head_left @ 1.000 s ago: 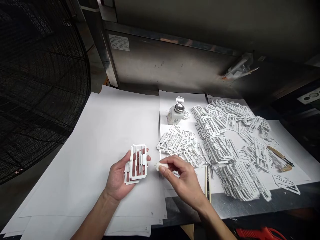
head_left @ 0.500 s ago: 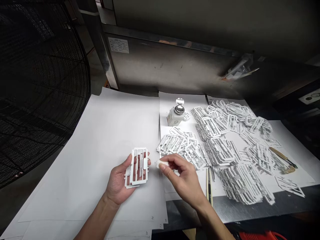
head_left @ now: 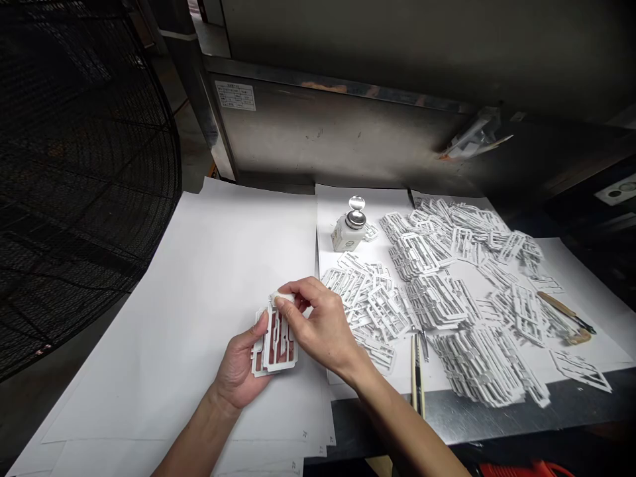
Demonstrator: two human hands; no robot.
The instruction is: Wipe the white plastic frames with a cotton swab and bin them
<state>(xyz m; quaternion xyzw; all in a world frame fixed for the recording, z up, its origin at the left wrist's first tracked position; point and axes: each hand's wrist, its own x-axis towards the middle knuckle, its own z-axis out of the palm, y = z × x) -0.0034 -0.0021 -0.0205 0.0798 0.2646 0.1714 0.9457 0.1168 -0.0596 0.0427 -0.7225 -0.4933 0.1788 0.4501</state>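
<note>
Slotted white plastic frames (head_left: pixel 281 348), at least two and overlapping, rest in my left hand (head_left: pixel 237 368), its thumb along their left edge and its fingers behind them. My right hand (head_left: pixel 322 321) pinches a small white pad (head_left: pixel 282 299) between thumb and fingers. The pad touches the top end of the upper frame. Right of my hands lies a loose heap of similar white frames (head_left: pixel 385 308). Behind that heap stands a white dispenser bottle (head_left: pixel 349 232) with its metal lid raised.
Stacks of white frames (head_left: pixel 472 364) cover the right side. Thin tools (head_left: pixel 416 374) lie near the front edge, and a wooden-handled tool (head_left: pixel 559 306) is farther right. A metal panel (head_left: pixel 348 139) rises behind the paper sheets (head_left: pixel 238 232). A large black mesh guard (head_left: pixel 89 172) is at left.
My right hand has moved left with the white pad, from beside the frames onto their top end. My left hand still holds the frames, nearly in the same place.
</note>
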